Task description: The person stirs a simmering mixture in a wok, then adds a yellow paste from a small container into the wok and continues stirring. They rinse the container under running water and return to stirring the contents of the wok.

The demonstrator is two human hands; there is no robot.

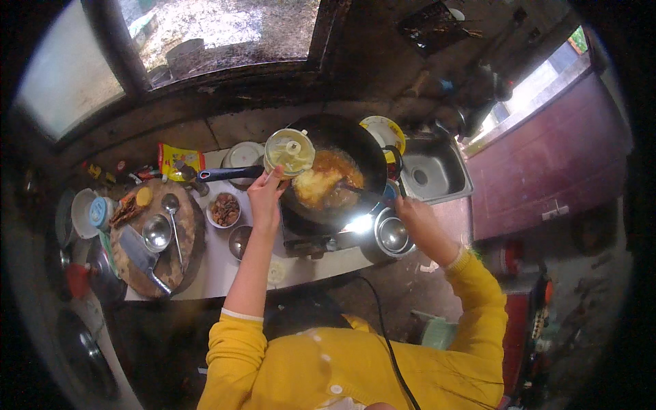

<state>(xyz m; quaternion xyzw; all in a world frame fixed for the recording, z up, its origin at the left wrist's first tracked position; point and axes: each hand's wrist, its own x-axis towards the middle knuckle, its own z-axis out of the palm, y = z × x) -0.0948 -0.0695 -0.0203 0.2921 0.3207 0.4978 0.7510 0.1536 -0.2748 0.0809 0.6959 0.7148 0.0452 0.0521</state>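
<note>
My left hand [265, 200] holds a clear plastic bowl with a central post [290, 151], tilted over the left rim of a large dark wok [328, 125]. Yellowish residue clings inside the bowl. In the wok, a pale yellow mass like beaten egg [312, 185] lies beside orange-brown food and liquid [335, 161]. My right hand [417, 218] grips the handle of a dark spatula [364, 193], whose blade reaches into the food. The wok rests on a stove [307, 247], its long handle [230, 173] pointing left.
On the left, a round wooden chopping board [189, 256] bears a cleaver [138, 250], a metal bowl [157, 233] and a ladle [174, 220]. A bowl of brown pieces [224, 209] stands between board and wok. Stacked metal bowls [393, 236] and a steel sink [435, 171] are at the right.
</note>
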